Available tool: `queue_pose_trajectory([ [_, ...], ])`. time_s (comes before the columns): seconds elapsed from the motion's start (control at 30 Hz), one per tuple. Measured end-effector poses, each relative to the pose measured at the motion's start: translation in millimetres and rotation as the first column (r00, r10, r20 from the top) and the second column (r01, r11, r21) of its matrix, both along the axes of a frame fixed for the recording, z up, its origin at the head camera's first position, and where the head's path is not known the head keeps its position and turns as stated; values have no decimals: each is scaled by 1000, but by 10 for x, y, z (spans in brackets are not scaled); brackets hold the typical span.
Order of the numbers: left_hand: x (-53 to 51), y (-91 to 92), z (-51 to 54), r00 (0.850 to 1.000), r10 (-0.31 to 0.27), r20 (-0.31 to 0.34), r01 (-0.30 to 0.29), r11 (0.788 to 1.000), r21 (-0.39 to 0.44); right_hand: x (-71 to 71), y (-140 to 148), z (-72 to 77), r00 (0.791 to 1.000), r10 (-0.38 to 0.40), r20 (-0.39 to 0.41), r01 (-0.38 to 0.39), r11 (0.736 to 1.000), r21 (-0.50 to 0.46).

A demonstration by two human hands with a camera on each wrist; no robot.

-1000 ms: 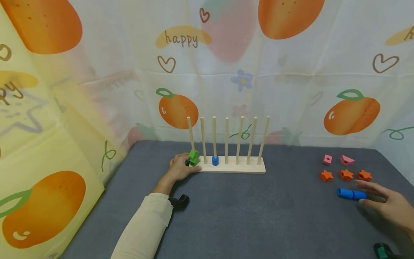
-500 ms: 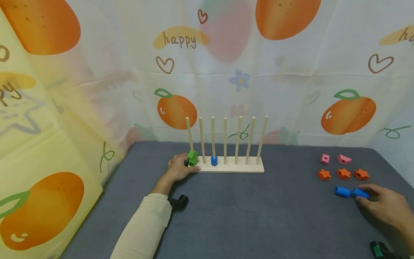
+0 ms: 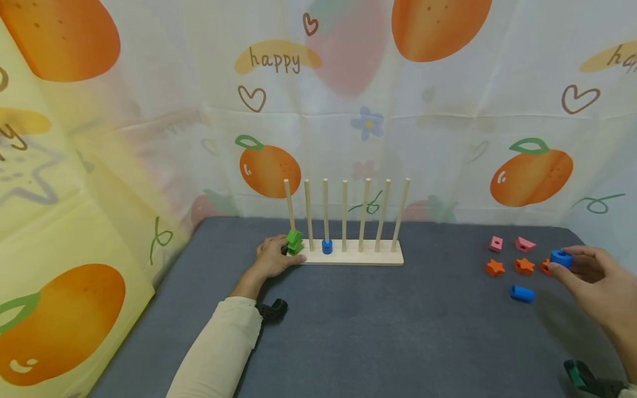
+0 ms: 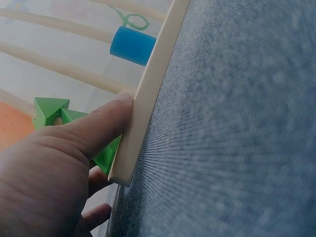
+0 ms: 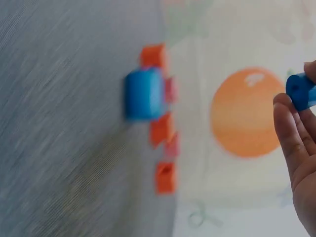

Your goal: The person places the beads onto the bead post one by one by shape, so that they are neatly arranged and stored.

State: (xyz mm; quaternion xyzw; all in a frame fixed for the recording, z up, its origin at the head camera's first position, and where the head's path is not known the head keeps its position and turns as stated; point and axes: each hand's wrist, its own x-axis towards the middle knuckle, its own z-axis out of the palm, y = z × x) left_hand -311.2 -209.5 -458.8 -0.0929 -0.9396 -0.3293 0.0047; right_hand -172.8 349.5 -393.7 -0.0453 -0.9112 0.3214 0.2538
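My left hand (image 3: 275,258) grips the left end of the wooden peg stand (image 3: 358,258), thumb against its front edge in the left wrist view. Zigzag-stacked green triangular beads (image 3: 294,242) sit on the leftmost peg beside that hand. Low on the third peg is a blue cylinder bead (image 3: 327,246), also in the left wrist view (image 4: 132,45). On the right, my right hand (image 3: 597,282) pinches another blue cylinder bead (image 3: 561,259) above the table, its hole showing. Below it, a loose blue cylinder bead (image 3: 522,293) lies on its side on the cloth.
Several orange star beads (image 3: 524,267) lie in a row at the right, one partly hidden by the held bead. Behind them are a pink square bead (image 3: 495,244) and a pink triangular bead (image 3: 525,244). A patterned curtain (image 3: 438,138) hangs behind the grey table (image 3: 398,326).
My right hand has closed on the right one of two blue cylinder beads lying end to end, lifted it and turned it upright. The left hand stays on the stand.
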Motion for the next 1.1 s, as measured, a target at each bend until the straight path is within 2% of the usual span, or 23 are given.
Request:
queue_pose_trajectory([
  [0.17, -3, -11, -4, 1000, 4, 4, -4, 1000, -4, 17, -246, 288, 1000, 15, -21, -17, 999, -50],
  [0.3, -12, -21, -7, 1000, 5, -7, -5, 1000, -8, 3, -446, 493, 992, 90, -83, -97, 991, -89],
  [0.5, -18, -18, -20, 1000, -1, -8, 1, 1000, -12, -25, -708, 743, 971, 188, -149, -207, 970, -127],
  [0.73, -21, -1, -23, 1000, 7, -3, -7, 1000, -16, -125, -976, 996, 925, 300, -233, -334, 935, -121],
  [0.83, -20, 2, -25, 1000, 7, -5, -7, 1000, -14, -193, -1086, 1081, 911, 336, -238, -372, 919, -127],
  [1.0, -20, 3, -18, 1000, 4, 1, -4, 1000, -8, -293, -1311, 1255, 872, 416, -256, -458, 880, -128],
  [1.1, -23, -3, -3, 1000, 6, -1, -6, 1000, -7, -357, -1471, 1356, 862, 442, -249, -482, 867, -128],
])
